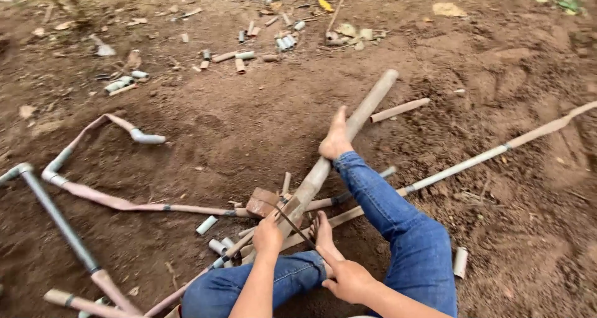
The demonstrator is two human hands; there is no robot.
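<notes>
A: Our right hand [349,279] is shut around one end of the thin dark saw blade [293,226], low and near the right knee, with the forearm coming in from the bottom edge.

B: And the left hand [267,236] is clamped down over the big pipe [345,137], just beside where the blade crosses it. The wrist is straight and the forearm rises steeply from below.

A: The pipe lies slanted away from us on the dirt [249,125], its near end propped on a brick [262,201]. Our right foot [336,140] presses on it further up; the left foot [323,231] sits by the blade.

B: To saw well here, we judge the strokes should be long and light, the blade square to the pipe, and the left hand close enough to steady it yet clear of the teeth.

A: Agreed, and weight on the foot should stop the pipe rolling.

B: Around us lie thinner pipes: a long one [472,162] to the right, a bent jointed run [93,193] to the left, and short cut pieces [214,243] near the brick, with more scattered further off [283,41].
</notes>
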